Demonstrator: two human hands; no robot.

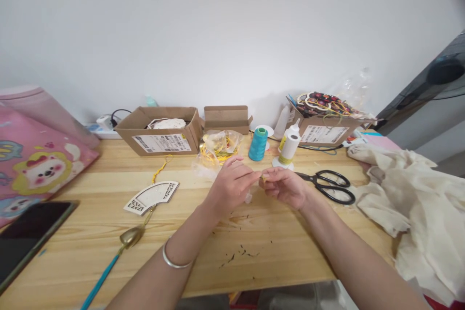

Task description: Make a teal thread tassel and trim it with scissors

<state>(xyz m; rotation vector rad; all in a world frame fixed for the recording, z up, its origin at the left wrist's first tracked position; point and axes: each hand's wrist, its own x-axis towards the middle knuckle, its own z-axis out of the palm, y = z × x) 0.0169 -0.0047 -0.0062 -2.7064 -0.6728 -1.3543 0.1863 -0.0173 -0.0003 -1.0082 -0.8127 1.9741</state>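
Note:
My left hand and my right hand meet fingertip to fingertip above the middle of the table. Between the right thumb and fingers is a small yellowish piece, too small to name. The left fingers are pinched together against it; what they grip is hidden. Just beyond my hands lies a clear plastic bag of yellow cords. A teal thread spool stands behind them. Left of my hands rests a fan-shaped ornament with a yellow cord, a gold cap and a blue tassel.
Black scissors and cream cloth lie on the right. White glue bottle, white spool and cardboard boxes line the back. A phone and pink bag sit left. Dark scraps dot the table.

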